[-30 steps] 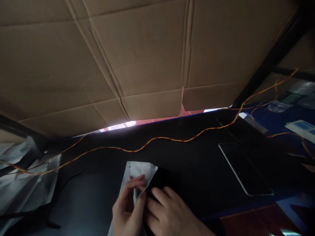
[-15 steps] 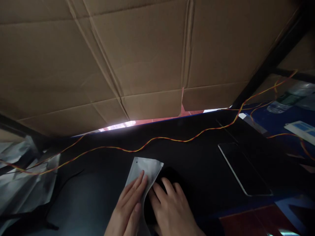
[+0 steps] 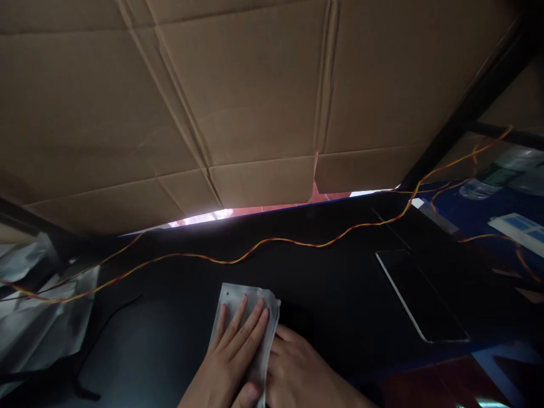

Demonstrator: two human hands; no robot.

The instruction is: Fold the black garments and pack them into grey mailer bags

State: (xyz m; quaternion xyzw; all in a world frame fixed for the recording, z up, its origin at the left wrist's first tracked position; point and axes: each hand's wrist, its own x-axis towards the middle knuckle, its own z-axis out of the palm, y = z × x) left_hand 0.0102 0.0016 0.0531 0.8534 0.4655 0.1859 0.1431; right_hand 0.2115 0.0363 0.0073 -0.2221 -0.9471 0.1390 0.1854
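Note:
A pale translucent plastic bag [image 3: 250, 292] lies on the black tabletop [image 3: 178, 317] at the bottom centre. My left hand [image 3: 236, 345] rests flat on top of it with the fingers spread. Against the bag's right edge is my right hand [image 3: 297, 368], its fingers bent and partly hidden under or behind the bag. What those fingers hold, if anything, is not visible.
A twisted red-and-yellow wire [image 3: 272, 240] runs across the surface. To the right lie a phone [image 3: 420, 294], a plastic bottle [image 3: 488, 180] and a white-and-blue box [image 3: 521, 229]. More plastic bags [image 3: 63, 317] and a black cable [image 3: 104, 328] are at left. Cardboard [image 3: 255, 85] stands behind.
My left hand has spread its fingers and moved onto the bag's middle. The bag has shifted slightly down and now lies flatter. My right hand has moved lower, its fingers tucked behind the bag.

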